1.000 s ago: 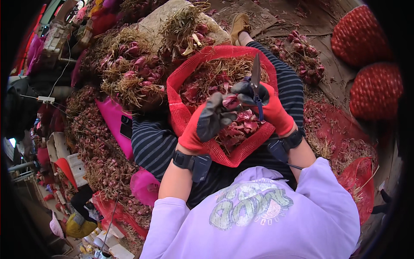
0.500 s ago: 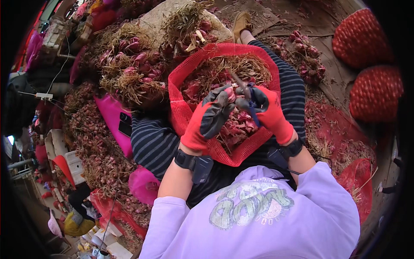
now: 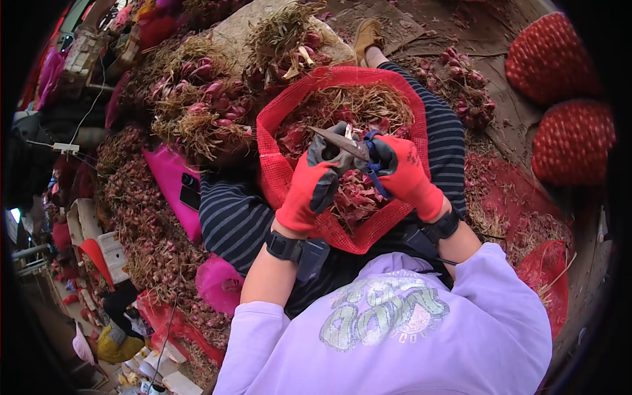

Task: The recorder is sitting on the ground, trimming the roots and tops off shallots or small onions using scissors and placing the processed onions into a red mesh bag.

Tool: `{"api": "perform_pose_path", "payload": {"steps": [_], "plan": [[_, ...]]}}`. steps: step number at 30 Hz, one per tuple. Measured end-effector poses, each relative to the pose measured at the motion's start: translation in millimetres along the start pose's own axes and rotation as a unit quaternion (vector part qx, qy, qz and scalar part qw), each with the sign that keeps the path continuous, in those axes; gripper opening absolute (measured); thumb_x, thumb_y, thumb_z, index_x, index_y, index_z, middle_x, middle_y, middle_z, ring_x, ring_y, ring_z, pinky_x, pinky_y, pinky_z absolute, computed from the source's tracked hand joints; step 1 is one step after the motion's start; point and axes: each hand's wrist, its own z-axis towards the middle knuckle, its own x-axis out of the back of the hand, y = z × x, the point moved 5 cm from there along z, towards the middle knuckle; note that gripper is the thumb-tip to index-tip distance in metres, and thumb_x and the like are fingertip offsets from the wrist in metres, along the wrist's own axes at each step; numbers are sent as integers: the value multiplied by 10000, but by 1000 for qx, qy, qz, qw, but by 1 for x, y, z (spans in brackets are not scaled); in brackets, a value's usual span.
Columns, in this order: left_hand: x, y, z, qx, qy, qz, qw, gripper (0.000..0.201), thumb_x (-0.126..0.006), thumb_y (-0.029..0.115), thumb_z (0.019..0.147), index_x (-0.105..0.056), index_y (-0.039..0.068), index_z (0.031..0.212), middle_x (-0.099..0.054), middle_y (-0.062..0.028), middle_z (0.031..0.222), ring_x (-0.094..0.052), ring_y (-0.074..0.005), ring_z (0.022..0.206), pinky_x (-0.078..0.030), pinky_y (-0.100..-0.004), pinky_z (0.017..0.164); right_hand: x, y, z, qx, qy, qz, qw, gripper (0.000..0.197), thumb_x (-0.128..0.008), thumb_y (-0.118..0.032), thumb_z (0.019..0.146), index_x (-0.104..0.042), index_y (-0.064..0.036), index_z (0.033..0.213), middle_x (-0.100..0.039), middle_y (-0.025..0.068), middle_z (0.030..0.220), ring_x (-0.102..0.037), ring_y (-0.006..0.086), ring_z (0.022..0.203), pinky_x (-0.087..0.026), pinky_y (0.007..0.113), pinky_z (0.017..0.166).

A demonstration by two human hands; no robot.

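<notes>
Both my hands wear red gloves with dark grey coated palms and fingers, over an open red mesh bag (image 3: 280, 181) between my legs. My right hand (image 3: 403, 166) is closed on the blue handles of a pair of scissors (image 3: 343, 143), whose metal blades point left across my left fingers. My left hand (image 3: 317, 178) is curled with its fingertips at the blades, pinching a shallot that is mostly hidden; a pale bit shows beside the blades. Inside the bag lie loose reddish shallot skins (image 3: 355, 201) and dry, straw-like roots and stalks (image 3: 372, 102).
Bunches of shallots (image 3: 204, 108) with dry tops are piled at the upper left, beside a phone (image 3: 190, 192) on pink material. Two full red mesh sacks (image 3: 556, 59) stand at the right. Another person (image 3: 118, 339) is at the lower left. More shallots (image 3: 145, 230) cover the left ground.
The scissor blades have swung down to point left across my left fingers. My left fingers have curled in, and the shallot seen between them is now mostly covered.
</notes>
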Motion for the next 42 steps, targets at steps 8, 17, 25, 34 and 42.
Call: {"api": "perform_pose_path", "payload": {"steps": [8,17,25,34,42], "plan": [[-8,2,2,-47,29,131,990,530,-513,-122,808,-406,21,1307,-535,-61,1107,-540,-139,1028,-424,-263,930,0,31,-12,-238,63,393,886,125,-624,-52,806,-616,12,913,-611,-17,799,-534,36,699,-448,202,632],[-11,8,2,-88,32,215,972,505,-516,-128,806,-439,11,1285,-536,-58,1164,-532,-124,1041,-428,-250,917,1,27,-7,-244,29,291,925,222,-670,-141,822,-627,20,968,-641,0,831,-537,39,748,-454,223,658],[-4,4,-1,-115,55,344,930,483,-569,-99,792,-459,-13,1255,-548,-72,1193,-526,-154,1094,-430,-276,946,0,24,8,-93,-7,88,992,185,-665,-114,782,-618,-8,925,-616,115,769,-565,128,672,-452,296,633],[-3,6,0,-106,56,196,973,425,-538,-45,821,-459,-2,1236,-559,-89,1145,-564,-179,1010,-465,-295,854,-18,36,-1,-281,26,563,776,199,-647,-161,821,-611,5,925,-562,-8,674,-500,57,530,-391,194,476],[-12,10,2,-49,39,33,997,385,-491,48,919,-403,27,1293,-525,-113,1204,-541,-219,1078,-433,-364,958,-8,49,-21,-282,35,488,825,237,-657,-169,803,-604,-10,971,-598,34,755,-533,93,567,-419,221,502]]}}
